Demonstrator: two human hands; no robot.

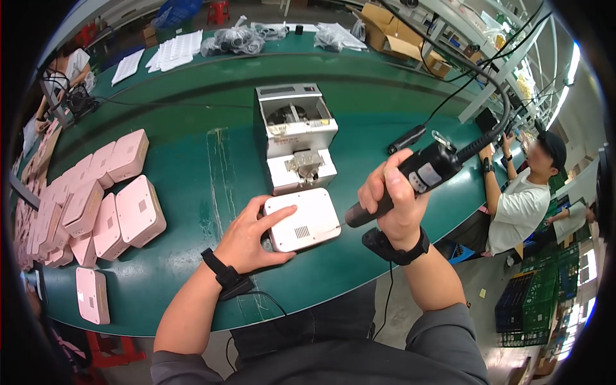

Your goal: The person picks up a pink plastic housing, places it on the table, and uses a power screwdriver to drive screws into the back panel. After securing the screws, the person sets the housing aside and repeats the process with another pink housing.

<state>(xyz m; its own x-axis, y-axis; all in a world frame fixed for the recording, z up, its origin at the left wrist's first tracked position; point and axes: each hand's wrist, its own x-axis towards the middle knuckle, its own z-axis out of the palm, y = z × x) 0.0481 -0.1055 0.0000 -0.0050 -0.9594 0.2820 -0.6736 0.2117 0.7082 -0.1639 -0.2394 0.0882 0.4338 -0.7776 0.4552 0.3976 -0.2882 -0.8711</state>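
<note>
My left hand grips a pale pink box-shaped housing that lies on the green table, thumb along its near edge and fingers over its left side and top. Screw holes and a small slotted vent show on its upper face. In my right hand is a black corded electric screwdriver, held tilted. Its tip points at the housing's right corner; whether it touches cannot be told. Just beyond the housing stands a grey-and-white screw feeder.
Many pink housings lie heaped at the left, with one alone near the front edge. A black cylindrical tool lies right of the feeder. Bagged parts and an open carton are at the back. A co-worker sits right.
</note>
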